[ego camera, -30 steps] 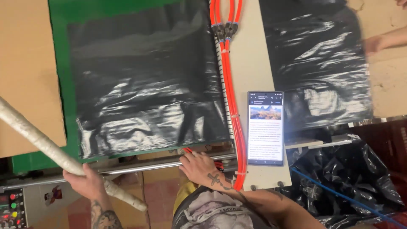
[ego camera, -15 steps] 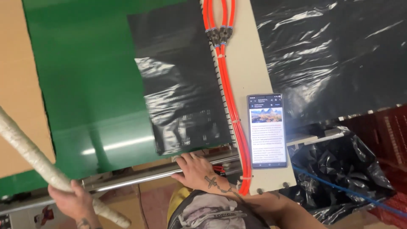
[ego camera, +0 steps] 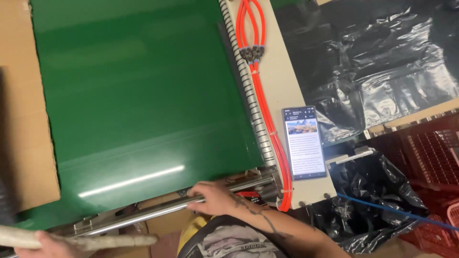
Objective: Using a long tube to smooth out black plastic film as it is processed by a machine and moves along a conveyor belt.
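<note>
One wide green belt [ego camera: 138,91] fills most of the view, bare and shiny. Half a second ago a black plastic sheet covered its right part; now that sheet is gone from the belt. One large sheet of black plastic [ego camera: 373,67] lies on the table to the right, past the pale side panel [ego camera: 282,86]. One piece of brown cardboard [ego camera: 24,124] lies along the belt's left edge. One black bag [ego camera: 377,200] hangs low on the right, beside red plastic crates [ego camera: 430,157].

One steel bar [ego camera: 143,212] runs along the belt's near edge. The right hand [ego camera: 213,198] rests on top of it, fingers together and curled over the bar, as it did half a second ago. One bundle of orange hoses [ego camera: 260,91] runs down the side panel. One long pale roll [ego camera: 71,239] lies at the lower left, and the left hand [ego camera: 48,243] is wrapped around it, fingers closed on it; the roll now lies nearly level, where earlier it slanted up to the left. One phone [ego camera: 304,142] lies face up on the panel, screen lit, just right of the hoses.
</note>
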